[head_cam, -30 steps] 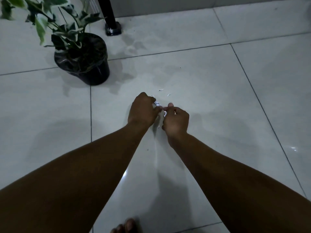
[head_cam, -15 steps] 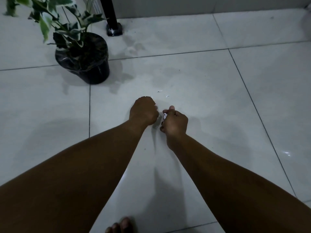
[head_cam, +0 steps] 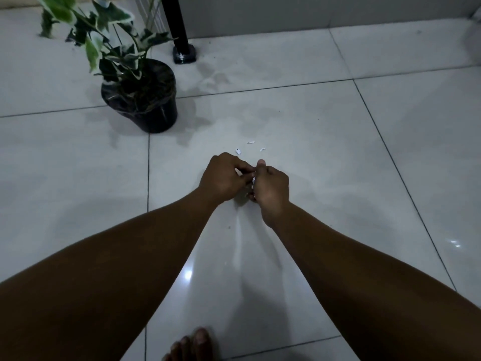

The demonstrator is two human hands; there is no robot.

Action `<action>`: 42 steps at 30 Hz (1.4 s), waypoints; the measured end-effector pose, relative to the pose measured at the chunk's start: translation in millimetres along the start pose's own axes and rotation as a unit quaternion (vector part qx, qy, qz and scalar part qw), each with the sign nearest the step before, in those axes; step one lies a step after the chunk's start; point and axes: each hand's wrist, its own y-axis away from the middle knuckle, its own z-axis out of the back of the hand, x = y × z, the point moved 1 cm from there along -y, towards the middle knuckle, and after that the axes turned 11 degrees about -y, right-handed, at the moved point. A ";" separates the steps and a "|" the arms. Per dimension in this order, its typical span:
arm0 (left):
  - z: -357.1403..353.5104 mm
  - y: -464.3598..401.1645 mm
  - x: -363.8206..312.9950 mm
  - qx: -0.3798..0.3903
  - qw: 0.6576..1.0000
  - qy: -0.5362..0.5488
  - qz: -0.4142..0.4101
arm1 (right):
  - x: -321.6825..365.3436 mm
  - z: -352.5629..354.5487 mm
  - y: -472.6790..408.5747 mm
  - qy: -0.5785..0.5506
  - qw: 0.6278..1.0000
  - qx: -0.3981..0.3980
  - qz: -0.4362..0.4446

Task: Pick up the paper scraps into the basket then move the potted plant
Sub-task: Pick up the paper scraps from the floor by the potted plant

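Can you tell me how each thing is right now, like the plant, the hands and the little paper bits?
potted plant: on the floor, leaning, untouched
left hand: closed, pinching paper bits
right hand: closed around paper bits
paper scraps: three lying loose on the floor tiles beyond the hands
black pole: standing on its base

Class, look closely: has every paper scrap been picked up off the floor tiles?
No, three small white paper scraps lie on the tile beyond both hands.
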 end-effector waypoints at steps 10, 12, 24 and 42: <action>11.0 -16.6 9.0 0.061 0.997 0.028 0.028 | 0.1 3.6 -2.4 0.078 0.996 -0.017 0.048; 8.6 -22.9 13.0 0.044 0.997 0.035 0.044 | 0.2 3.5 -3.3 0.096 0.993 -0.039 0.049; -5.9 -52.2 9.7 -0.087 0.984 -0.142 0.063 | -7.3 -0.1 2.0 0.074 0.996 -0.016 0.048; -19.4 -79.7 -11.1 -0.106 0.988 -0.113 -0.007 | -7.4 15.6 -4.3 0.107 0.993 -0.031 0.036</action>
